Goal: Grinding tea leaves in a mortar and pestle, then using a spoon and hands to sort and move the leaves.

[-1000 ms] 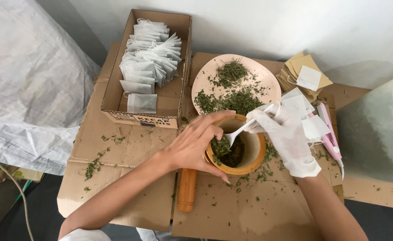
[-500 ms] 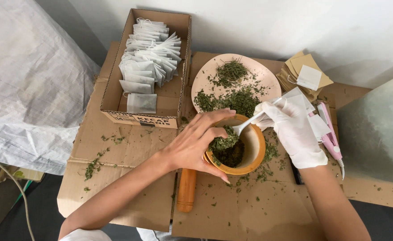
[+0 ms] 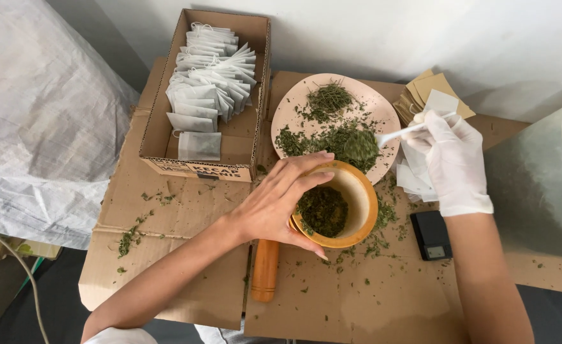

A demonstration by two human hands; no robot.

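The bare left hand [image 3: 281, 200] curls around the near rim of the wooden mortar [image 3: 335, 204], fingers spread and wrapped over its edge to steady it, just as it did a moment ago. What has changed is the gloved right hand [image 3: 450, 159]: half a second back its white plastic spoon [image 3: 389, 135] was dipped into the mortar, and now it has swung up and away to the right, the spoon carrying a heaped load of crushed green herb [image 3: 361, 145] that hangs over the edge of the pink plate [image 3: 293, 105], above the loose leaves piled there. The gloved fingers are closed on the spoon's handle and also seem to pinch a small white paper bag [image 3: 441, 102], though how that is gripped is hard to make out. So a scoop has come out of the mortar, which is still about half full of dark ground leaf. Beside the mortar lies the wooden pestle [image 3: 265, 271], untouched on the cardboard sheet [image 3: 185, 210], with crumbs of herb scattered around. A small black scale [image 3: 430, 234] sits near the right wrist, and the cardboard box [image 3: 255, 51] of white sachets [image 3: 211, 70] stands well behind the left hand.
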